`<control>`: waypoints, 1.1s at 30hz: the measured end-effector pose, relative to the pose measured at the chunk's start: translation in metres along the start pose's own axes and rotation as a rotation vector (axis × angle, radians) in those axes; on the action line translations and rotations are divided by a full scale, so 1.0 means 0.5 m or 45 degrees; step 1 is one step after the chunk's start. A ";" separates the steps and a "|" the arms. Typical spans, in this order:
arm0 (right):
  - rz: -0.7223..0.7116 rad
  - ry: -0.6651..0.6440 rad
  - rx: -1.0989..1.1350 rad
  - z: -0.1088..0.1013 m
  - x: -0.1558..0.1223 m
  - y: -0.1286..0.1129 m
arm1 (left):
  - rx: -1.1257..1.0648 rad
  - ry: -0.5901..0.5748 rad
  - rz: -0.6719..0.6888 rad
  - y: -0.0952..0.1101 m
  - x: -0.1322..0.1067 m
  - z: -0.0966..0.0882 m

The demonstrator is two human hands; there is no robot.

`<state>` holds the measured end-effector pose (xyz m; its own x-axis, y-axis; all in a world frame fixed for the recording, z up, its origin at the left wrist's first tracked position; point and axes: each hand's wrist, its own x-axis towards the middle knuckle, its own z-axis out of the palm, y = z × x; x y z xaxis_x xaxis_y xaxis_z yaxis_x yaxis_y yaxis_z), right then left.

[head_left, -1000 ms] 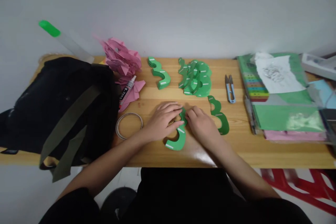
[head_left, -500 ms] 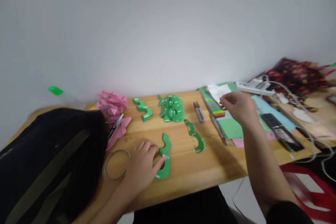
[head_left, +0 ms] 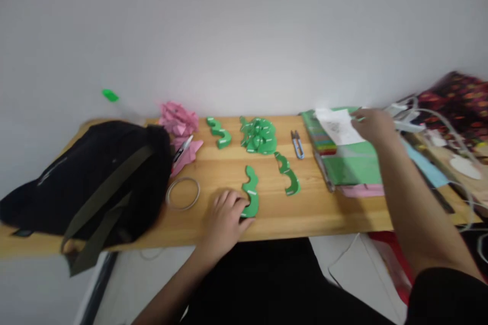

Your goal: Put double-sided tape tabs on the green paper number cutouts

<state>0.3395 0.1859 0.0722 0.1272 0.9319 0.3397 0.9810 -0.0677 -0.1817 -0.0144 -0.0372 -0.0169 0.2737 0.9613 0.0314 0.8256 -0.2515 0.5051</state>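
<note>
My left hand [head_left: 227, 221] rests near the table's front edge, its thumb and index finger closed about the lower end of a green wavy paper piece [head_left: 251, 190]. My right hand [head_left: 371, 124] is at the right edge of a white printed sheet [head_left: 339, 126] on top of a green pack [head_left: 351, 167]. Its fingers are pinched, with a bit of green by the tips; what they hold is unclear. Similar wavy pieces lie right [head_left: 292, 177] and behind [head_left: 220, 134]. Beyond them sits a cluster of curled green paper pieces [head_left: 259, 135].
Blue-handled thread snips [head_left: 297, 144] lie beside the green pack. Left are a black bag [head_left: 110, 177], a ring [head_left: 183, 193], crumpled pink paper [head_left: 178, 119] and a pen [head_left: 183, 150]. White cables [head_left: 438, 119] and dark patterned cloth [head_left: 457, 101] occupy the far right.
My right hand has reached farther over the pack, to the sheet's right edge. My left hand stays by the same wavy piece. The view has shifted, showing more of the bag.
</note>
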 end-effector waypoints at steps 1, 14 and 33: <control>0.016 -0.038 -0.009 -0.008 -0.017 -0.011 | -0.016 0.007 0.014 0.006 -0.003 0.004; -1.104 -0.304 0.536 0.078 -0.408 -0.277 | 0.171 -0.241 0.552 -0.085 0.119 -0.040; -1.037 -0.565 0.579 0.131 -0.396 -0.268 | -0.144 -0.151 0.540 -0.124 0.141 -0.012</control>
<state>0.1734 0.0339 -0.0310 -0.7068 0.6886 0.1618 0.5857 0.6980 -0.4120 -0.0491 0.0468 -0.0410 0.6362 0.7547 0.1603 0.5709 -0.6002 0.5602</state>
